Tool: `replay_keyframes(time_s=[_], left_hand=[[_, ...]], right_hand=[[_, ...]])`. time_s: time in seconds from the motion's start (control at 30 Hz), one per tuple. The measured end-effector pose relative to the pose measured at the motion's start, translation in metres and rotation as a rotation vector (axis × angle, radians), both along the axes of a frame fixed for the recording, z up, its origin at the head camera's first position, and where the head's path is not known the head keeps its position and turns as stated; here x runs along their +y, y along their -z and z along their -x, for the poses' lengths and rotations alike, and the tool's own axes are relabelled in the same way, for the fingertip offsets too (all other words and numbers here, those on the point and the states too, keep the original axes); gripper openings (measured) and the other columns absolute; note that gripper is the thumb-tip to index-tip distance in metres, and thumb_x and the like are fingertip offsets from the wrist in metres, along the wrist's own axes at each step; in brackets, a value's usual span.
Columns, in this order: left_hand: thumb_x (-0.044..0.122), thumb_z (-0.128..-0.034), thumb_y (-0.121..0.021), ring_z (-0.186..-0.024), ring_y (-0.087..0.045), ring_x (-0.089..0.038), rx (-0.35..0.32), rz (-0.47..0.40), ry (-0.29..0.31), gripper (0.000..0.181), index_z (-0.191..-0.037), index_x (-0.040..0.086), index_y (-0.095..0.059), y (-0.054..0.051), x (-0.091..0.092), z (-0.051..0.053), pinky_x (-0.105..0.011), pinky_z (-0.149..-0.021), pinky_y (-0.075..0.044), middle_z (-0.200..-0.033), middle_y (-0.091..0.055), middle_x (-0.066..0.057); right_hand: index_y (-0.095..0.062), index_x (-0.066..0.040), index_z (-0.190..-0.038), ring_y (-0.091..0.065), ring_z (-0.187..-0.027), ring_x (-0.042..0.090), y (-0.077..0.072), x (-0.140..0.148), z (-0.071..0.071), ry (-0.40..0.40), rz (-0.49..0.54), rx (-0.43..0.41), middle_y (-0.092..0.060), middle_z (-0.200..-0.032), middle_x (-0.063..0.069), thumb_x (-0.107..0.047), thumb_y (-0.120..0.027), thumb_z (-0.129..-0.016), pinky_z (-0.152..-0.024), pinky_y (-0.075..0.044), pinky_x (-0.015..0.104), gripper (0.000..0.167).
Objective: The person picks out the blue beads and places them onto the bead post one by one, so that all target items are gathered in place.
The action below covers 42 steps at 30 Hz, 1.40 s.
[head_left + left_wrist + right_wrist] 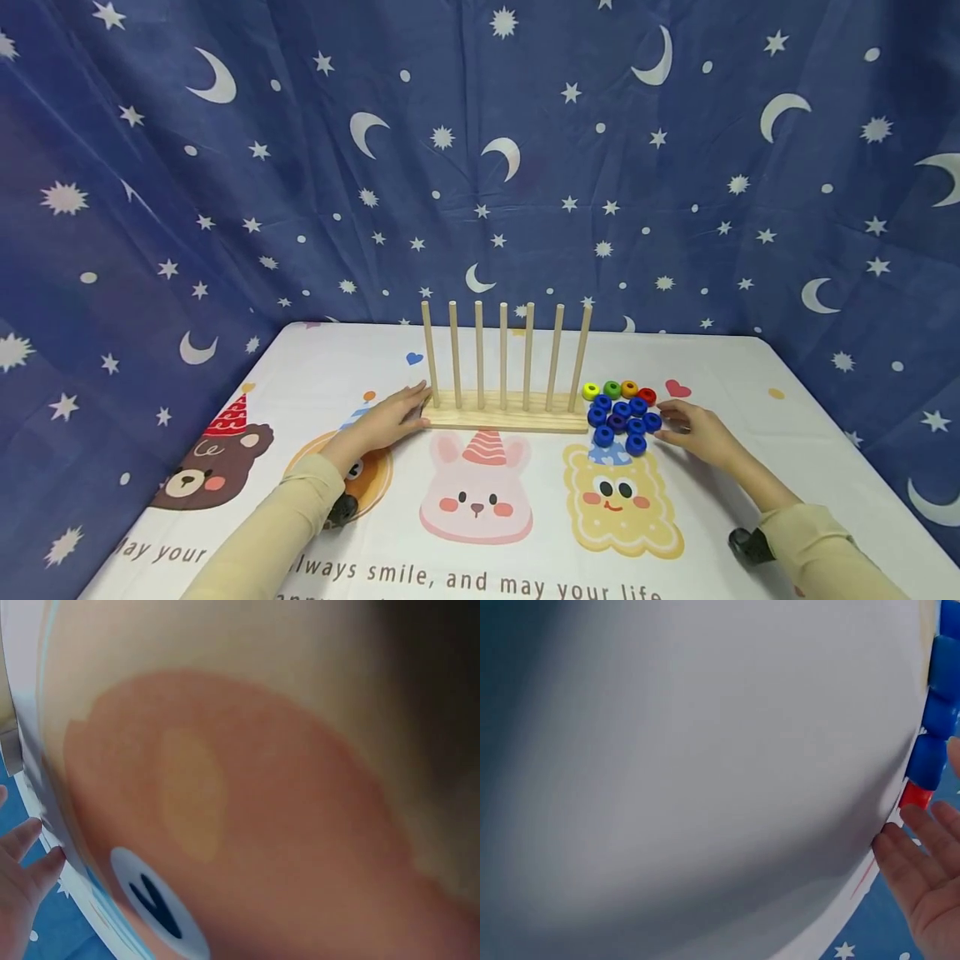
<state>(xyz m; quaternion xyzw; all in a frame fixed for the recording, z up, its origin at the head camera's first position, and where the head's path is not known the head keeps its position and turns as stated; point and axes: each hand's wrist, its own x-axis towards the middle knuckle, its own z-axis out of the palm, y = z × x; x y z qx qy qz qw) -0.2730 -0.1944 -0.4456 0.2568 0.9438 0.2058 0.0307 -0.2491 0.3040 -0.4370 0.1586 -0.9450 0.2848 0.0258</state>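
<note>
A wooden rack with several upright pegs [503, 358] on a flat base [506, 421] stands mid-table, its pegs bare. At the base's left end is my left hand [390, 423], fingers extended beside the wood; whether they touch it I cannot tell. Right of the rack lie several blue beads [635, 445], one of them darker. Behind them run a yellow bead [590, 391], a green bead [612, 389], an orange bead [628, 389] and a red bead [647, 397]. My right hand [697, 433] rests just right of the beads, fingers loosely bent, holding nothing. The right wrist view shows its fingers near the red bead [916, 796].
A white tablecloth [465, 467] printed with cartoon faces and lettering covers the table. Behind and at the sides hangs a blue curtain [450, 192] with moons and stars. Dark devices sit by the left wrist [342, 510] and the right wrist [750, 546].
</note>
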Motion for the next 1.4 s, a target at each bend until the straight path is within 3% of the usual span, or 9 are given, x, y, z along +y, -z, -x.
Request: replay_keyframes(time_s=[0.13, 0.43, 0.77, 1.03, 1.2, 1.4], left_hand=[[0.028, -0.0947, -0.054, -0.133, -0.033, -0.048, 0.010, 0.020, 0.021, 0.059, -0.142, -0.004, -0.037, -0.001, 0.003, 0.002, -0.056, -0.110, -0.030, -0.151, -0.030, -0.022], [0.024, -0.0959, -0.052, -0.136, -0.030, -0.045, -0.019, 0.055, 0.043, 0.054, -0.140, -0.004, -0.039, -0.002, 0.007, -0.002, -0.066, -0.105, -0.029, -0.150, -0.031, -0.023], [0.021, -0.0960, -0.050, -0.134, -0.035, -0.042, -0.017, 0.046, 0.036, 0.056, -0.141, -0.008, -0.034, 0.005, 0.006, -0.007, -0.066, -0.105, -0.028, -0.150, -0.028, -0.025], [0.022, -0.0956, -0.051, -0.133, -0.036, -0.044, -0.003, 0.032, 0.044, 0.056, -0.140, -0.009, -0.036, 0.002, 0.008, -0.001, -0.070, -0.103, -0.027, -0.149, -0.029, -0.026], [0.021, -0.0946, -0.053, -0.132, -0.038, -0.044, -0.014, 0.027, 0.035, 0.055, -0.139, -0.007, -0.039, -0.002, 0.010, 0.002, -0.067, -0.104, -0.028, -0.148, -0.031, -0.025], [0.023, -0.0917, -0.057, -0.128, -0.044, -0.043, 0.007, 0.041, 0.038, 0.055, -0.137, -0.005, -0.043, -0.004, 0.008, 0.002, -0.052, -0.106, -0.037, -0.145, -0.037, -0.024]], right_hand=[[-0.055, 0.016, -0.113, -0.063, -0.099, 0.045, 0.001, 0.002, 0.002, -0.024, 0.018, -0.010, -0.063, -0.108, 0.032, -0.011, -0.072, -0.081, -0.084, -0.053, 0.051, 0.046], [-0.059, 0.015, -0.108, -0.065, -0.094, 0.042, 0.003, -0.003, 0.007, -0.044, 0.021, -0.015, -0.065, -0.103, 0.030, -0.008, -0.073, -0.078, -0.080, -0.055, 0.047, 0.040], [-0.063, 0.005, -0.100, -0.063, -0.080, 0.027, 0.004, -0.012, 0.011, -0.026, -0.126, 0.015, -0.068, -0.091, 0.017, -0.011, -0.076, -0.075, -0.073, -0.055, 0.046, 0.032], [-0.062, 0.005, -0.096, -0.063, -0.078, 0.028, 0.000, -0.010, 0.014, -0.023, -0.126, 0.008, -0.067, -0.086, 0.016, -0.004, -0.074, -0.075, -0.072, -0.056, 0.046, 0.026], [-0.063, 0.005, -0.095, -0.065, -0.080, 0.029, 0.000, -0.002, 0.017, -0.060, -0.080, 0.022, -0.068, -0.088, 0.016, -0.003, -0.073, -0.077, -0.075, -0.057, 0.046, 0.023], [-0.064, 0.009, -0.095, -0.068, -0.081, 0.031, -0.005, 0.003, 0.019, -0.098, -0.041, 0.004, -0.069, -0.090, 0.020, -0.004, -0.074, -0.077, -0.073, -0.057, 0.042, 0.024]])
